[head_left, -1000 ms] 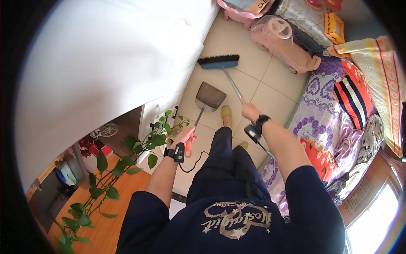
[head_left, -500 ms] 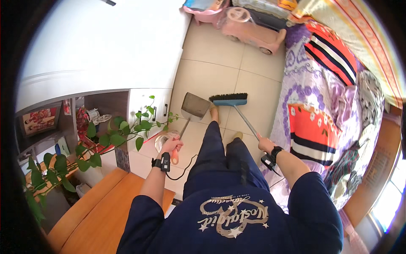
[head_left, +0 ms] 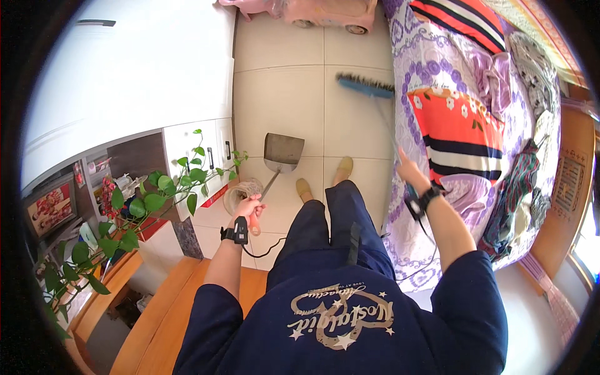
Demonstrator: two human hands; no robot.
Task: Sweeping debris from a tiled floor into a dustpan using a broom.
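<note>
My left hand (head_left: 249, 207) is closed round the handle of a long-handled dustpan (head_left: 284, 152). The dustpan's grey-brown scoop lies on the tiles ahead of my feet, its wide edge facing away from me. In my right hand (head_left: 412, 173) is the grey handle of a broom (head_left: 369, 89), gripped beside the bed. The broom's blue head with dark bristles is out ahead on the right, close against the bed's edge and somewhat blurred. A black strap with a small device sits on each wrist.
On the right a bed (head_left: 412, 119) carries orange, black and white pillows (head_left: 459, 137) and rumpled clothes. A pink toy car (head_left: 337, 14) stands far ahead. At left are a white cabinet (head_left: 187, 140), a trailing plant (head_left: 156, 201) and a wooden tabletop (head_left: 181, 306). A round see-through bin (head_left: 234, 197) stands by my left hand.
My right hand has swung the broom forward and right, from beside the dustpan to the bed's edge. The dustpan has turned slightly in my left hand. My feet have shifted and the view has moved.
</note>
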